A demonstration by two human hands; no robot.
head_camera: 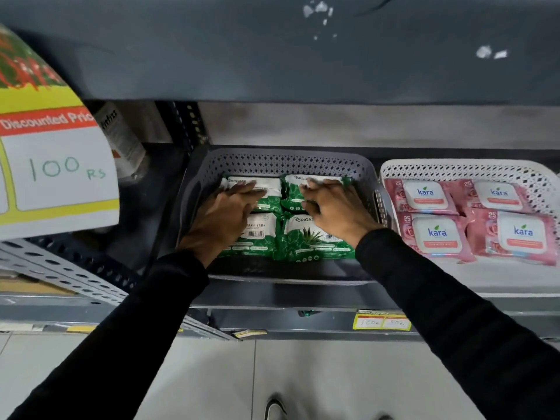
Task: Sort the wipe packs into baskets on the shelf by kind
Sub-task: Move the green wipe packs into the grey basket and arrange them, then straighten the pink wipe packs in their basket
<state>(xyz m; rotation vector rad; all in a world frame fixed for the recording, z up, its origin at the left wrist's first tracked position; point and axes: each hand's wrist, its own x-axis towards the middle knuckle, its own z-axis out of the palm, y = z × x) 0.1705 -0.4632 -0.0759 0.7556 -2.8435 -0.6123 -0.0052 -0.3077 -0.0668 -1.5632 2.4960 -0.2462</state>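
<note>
A grey perforated basket on the shelf holds several green-and-white Origami aloe vera wipe packs laid flat. My left hand lies spread over the left packs, fingertips on the far left pack. My right hand rests on the right packs, its fingers curled over the edge of the far right pack. To the right, a white perforated basket holds several pink Kara wipe packs.
A yellow "Discounted Price 100 Rs" sign hangs at the left. A bottle lies behind it on the shelf. The upper shelf's grey underside overhangs the baskets. Price tags sit on the shelf's front edge; tiled floor lies below.
</note>
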